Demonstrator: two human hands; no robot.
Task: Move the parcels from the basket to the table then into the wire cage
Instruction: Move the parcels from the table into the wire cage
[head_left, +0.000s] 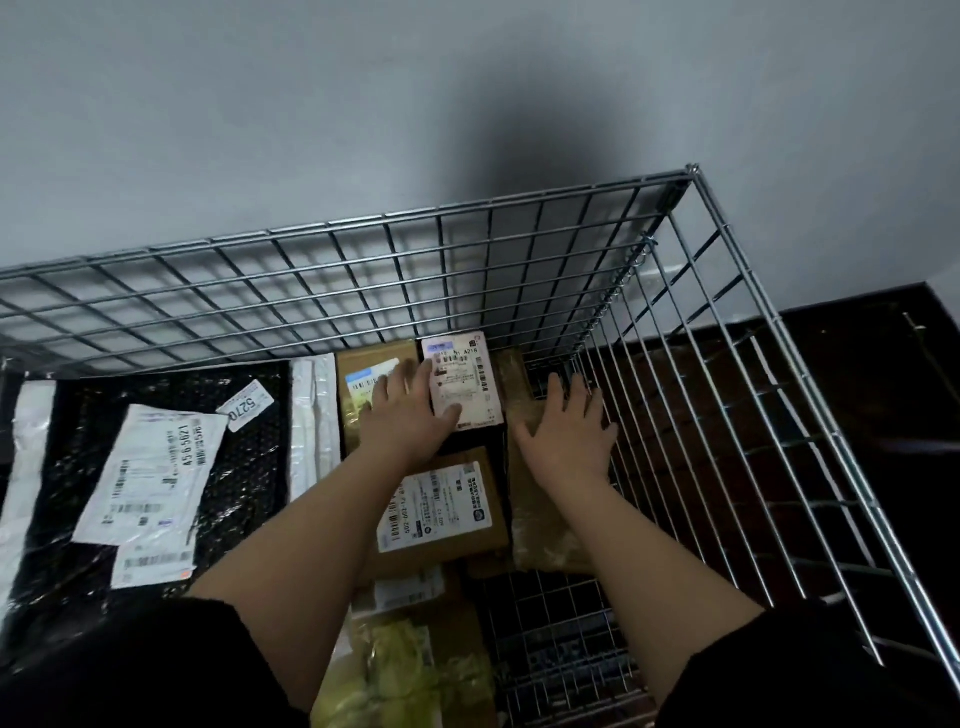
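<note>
Your wire cage (675, 291) takes up most of the view, standing against a grey wall (311, 104) with dark floor (883, 389) to its right. Both your arms reach down into it, so I judge you are at the last stage of the task, settling parcels on the cage bottom. No basket or table is in sight.

The largest thing inside is a black mailer (156, 467) lying flat on the left, with white labels on its face. A white mailer (311, 415) lies along its right edge. To the right of that, brown boxes are packed side by side: a far box (363, 374), a labelled box (441, 514) nearer you, and a plain tan parcel (540, 493) next to the right mesh wall. A small parcel (462, 379) with a white label sits at the back between them. Nearest you lies a yellowish packet (405, 670). The tight rows look meant to save room.

Your left hand (405, 421) lies flat with straight fingers across the far box, its thumb against the small parcel's near edge; it seems to be nudging that parcel into line, not gripping it. Your right hand (566, 431) rests spread and relaxed on the tan parcel, holding nothing, probably pressing it down.
</note>
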